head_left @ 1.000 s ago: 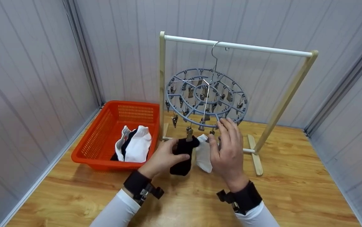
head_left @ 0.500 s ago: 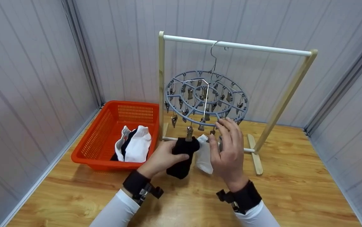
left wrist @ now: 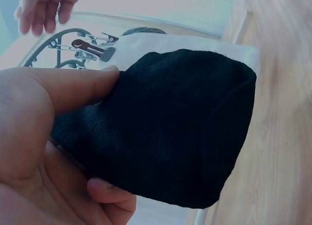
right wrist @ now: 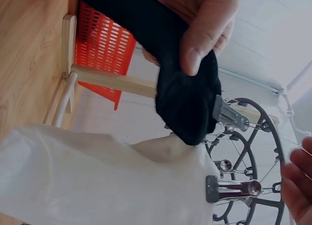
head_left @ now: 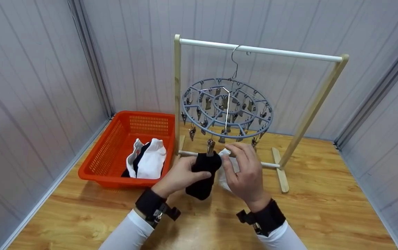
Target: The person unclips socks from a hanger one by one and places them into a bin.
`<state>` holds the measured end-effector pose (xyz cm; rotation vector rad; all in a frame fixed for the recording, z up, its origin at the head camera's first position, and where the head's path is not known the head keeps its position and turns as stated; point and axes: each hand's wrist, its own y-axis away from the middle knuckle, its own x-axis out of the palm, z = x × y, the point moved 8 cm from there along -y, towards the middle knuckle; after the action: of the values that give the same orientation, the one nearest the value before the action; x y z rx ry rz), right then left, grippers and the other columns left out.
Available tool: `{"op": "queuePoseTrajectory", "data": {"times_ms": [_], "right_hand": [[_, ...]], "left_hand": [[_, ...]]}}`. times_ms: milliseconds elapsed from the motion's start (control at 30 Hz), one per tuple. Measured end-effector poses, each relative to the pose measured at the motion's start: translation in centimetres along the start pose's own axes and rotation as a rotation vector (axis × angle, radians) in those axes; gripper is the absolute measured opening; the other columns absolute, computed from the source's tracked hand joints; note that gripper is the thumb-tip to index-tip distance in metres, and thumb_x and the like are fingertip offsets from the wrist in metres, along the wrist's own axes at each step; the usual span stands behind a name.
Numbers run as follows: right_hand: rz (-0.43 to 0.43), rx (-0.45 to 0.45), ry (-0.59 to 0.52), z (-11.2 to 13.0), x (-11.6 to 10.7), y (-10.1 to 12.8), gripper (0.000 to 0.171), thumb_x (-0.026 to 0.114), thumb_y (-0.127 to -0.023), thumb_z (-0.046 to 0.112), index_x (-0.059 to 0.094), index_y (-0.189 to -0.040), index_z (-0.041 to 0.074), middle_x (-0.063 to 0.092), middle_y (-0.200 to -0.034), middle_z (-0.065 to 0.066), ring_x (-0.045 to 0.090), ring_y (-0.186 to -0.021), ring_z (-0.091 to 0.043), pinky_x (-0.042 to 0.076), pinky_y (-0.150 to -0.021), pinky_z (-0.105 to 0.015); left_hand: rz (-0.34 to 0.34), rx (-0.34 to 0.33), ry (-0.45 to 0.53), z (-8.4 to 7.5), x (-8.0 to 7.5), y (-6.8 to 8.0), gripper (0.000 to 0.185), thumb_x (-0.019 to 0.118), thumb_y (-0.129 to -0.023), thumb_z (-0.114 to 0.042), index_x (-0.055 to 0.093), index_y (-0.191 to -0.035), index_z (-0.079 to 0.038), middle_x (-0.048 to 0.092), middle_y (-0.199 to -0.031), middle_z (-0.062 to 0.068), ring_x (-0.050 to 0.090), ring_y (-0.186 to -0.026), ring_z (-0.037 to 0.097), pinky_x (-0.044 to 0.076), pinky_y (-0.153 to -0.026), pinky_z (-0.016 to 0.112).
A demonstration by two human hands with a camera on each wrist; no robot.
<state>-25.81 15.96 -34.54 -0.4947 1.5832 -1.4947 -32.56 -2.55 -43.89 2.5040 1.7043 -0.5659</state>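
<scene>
My left hand grips a black sock that hangs from a metal clip of the round grey clip hanger. In the left wrist view the thumb presses on the black sock. Beside it a white sock hangs from another clip. My right hand hovers in front of the white sock with fingers loosely bent; its fingertips stay apart from that clip and hold nothing.
The hanger's hook sits on the white bar of a wooden rack. An orange basket with white and dark socks stands at the left on the wooden floor. Grey panel walls close in on three sides.
My right hand has dropped from the hanger's front rim down and left toward the white sock's top. The left hand keeps its grip on the black sock.
</scene>
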Motion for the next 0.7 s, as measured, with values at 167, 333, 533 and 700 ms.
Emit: {"op": "queuePoseTrajectory", "data": {"times_ms": [167, 333, 533, 700], "right_hand": [[0.097, 0.079, -0.032, -0.5, 1.4, 0.6, 0.031, 0.07, -0.108, 0.018, 0.074, -0.132, -0.001, 0.074, -0.123, -0.014, 0.071, -0.112, -0.03, 0.057, -0.098, -0.043], [0.166, 0.137, -0.008, -1.0, 2.4, 1.0, 0.036, 0.073, -0.107, 0.019, 0.071, -0.135, -0.003, 0.074, -0.123, -0.014, 0.07, -0.115, -0.029, 0.058, -0.099, -0.045], [0.213, 0.259, -0.051, -1.8, 2.8, 1.4, 0.038, 0.074, -0.108, 0.02, 0.068, -0.137, -0.004, 0.075, -0.125, -0.016, 0.071, -0.118, -0.03, 0.059, -0.101, -0.05], [0.293, 0.417, -0.197, -2.9, 3.5, 1.9, 0.044, 0.068, -0.113, 0.023, 0.062, -0.147, -0.004, 0.073, -0.137, -0.016, 0.07, -0.128, -0.029, 0.056, -0.109, -0.049]], "left_hand": [[0.013, 0.044, -0.042, -0.6, 0.3, 0.1, 0.031, 0.086, -0.1, -0.024, 0.078, -0.125, -0.008, 0.08, -0.112, 0.005, 0.075, -0.099, 0.022, 0.063, -0.092, 0.046], [0.032, 0.055, -0.064, -0.8, 0.6, 0.2, 0.027, 0.085, -0.101, -0.024, 0.079, -0.123, -0.01, 0.08, -0.112, 0.003, 0.074, -0.099, 0.02, 0.061, -0.093, 0.046], [0.058, 0.058, -0.044, -1.1, 1.0, 0.2, 0.023, 0.083, -0.102, -0.022, 0.08, -0.121, -0.01, 0.08, -0.112, 0.003, 0.074, -0.1, 0.02, 0.061, -0.094, 0.046], [0.067, 0.069, -0.036, -1.2, 1.4, 0.3, 0.021, 0.084, -0.102, -0.022, 0.081, -0.119, -0.01, 0.081, -0.11, 0.002, 0.074, -0.098, 0.017, 0.061, -0.092, 0.043]]}}
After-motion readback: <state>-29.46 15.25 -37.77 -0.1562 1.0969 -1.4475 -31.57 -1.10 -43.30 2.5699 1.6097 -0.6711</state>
